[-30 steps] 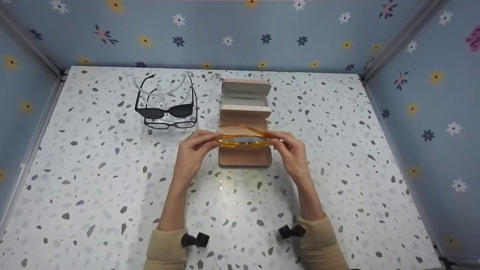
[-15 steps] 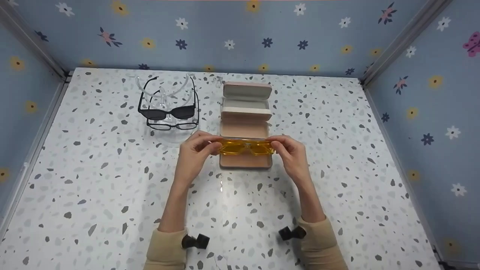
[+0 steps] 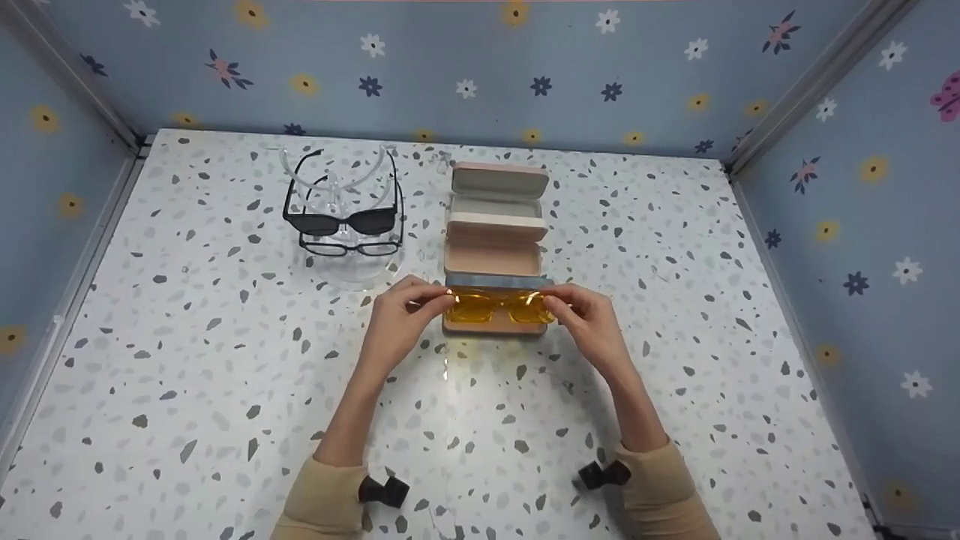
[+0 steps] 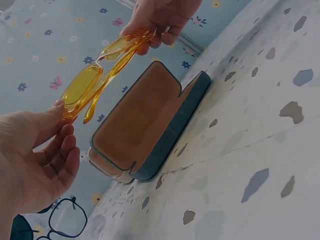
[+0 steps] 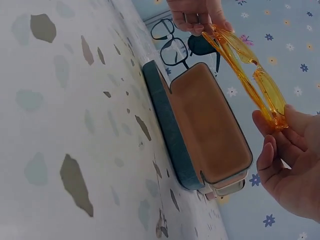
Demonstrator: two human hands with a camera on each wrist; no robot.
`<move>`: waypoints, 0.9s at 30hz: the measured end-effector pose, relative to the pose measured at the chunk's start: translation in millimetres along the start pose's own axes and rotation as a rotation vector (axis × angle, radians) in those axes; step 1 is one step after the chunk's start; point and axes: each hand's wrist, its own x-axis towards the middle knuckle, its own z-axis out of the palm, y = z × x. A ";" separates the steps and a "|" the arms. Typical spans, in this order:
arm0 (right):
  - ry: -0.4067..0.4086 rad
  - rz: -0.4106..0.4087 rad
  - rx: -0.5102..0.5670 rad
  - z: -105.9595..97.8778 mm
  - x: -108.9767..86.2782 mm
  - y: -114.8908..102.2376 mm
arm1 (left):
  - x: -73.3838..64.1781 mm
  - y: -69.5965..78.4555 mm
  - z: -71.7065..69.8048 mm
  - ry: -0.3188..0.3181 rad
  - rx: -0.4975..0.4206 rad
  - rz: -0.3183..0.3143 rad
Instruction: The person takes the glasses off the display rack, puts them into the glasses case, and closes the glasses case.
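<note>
A pair of yellow-tinted glasses (image 3: 472,308) is stretched between both hands, above an open teal glasses case (image 3: 495,328) with tan lining. My left hand (image 3: 403,319) pinches its left end between thumb and fingers, while my right hand (image 3: 592,319) pinches the right end the same way. From the left wrist, the glasses (image 4: 82,85) show their amber temples folded in along the back of the lenses. In the right wrist view the case (image 5: 205,125) stands open below the glasses, its tan lining bare.
Behind the teal case is another open case (image 3: 500,182), pale-lined with a pinkish outside. At the back left, a clear display stand (image 3: 335,193) bears black sunglasses (image 3: 315,224) and black-rimmed glasses (image 3: 327,250). Flower-patterned walls (image 3: 465,52) border the speckled table (image 3: 225,360).
The yellow glasses have tipped from edge-on to lenses facing up and come slightly nearer me. A temple that stuck out behind them no longer shows. Both hands keep their pinch.
</note>
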 end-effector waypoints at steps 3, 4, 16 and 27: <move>0.008 0.016 -0.006 0.0 -0.5 2.3 | -0.6 -1.0 0.6 -0.005 0.011 -0.015; 0.011 0.024 -0.010 0.2 -0.6 3.1 | -0.7 -1.7 0.9 -0.006 0.016 -0.019; 0.051 0.131 -0.146 3.5 1.9 14.5 | 3.3 -14.0 9.3 -0.029 0.134 -0.048; 0.062 0.197 -0.222 5.8 11.1 25.8 | 12.7 -26.1 17.5 0.004 0.200 -0.070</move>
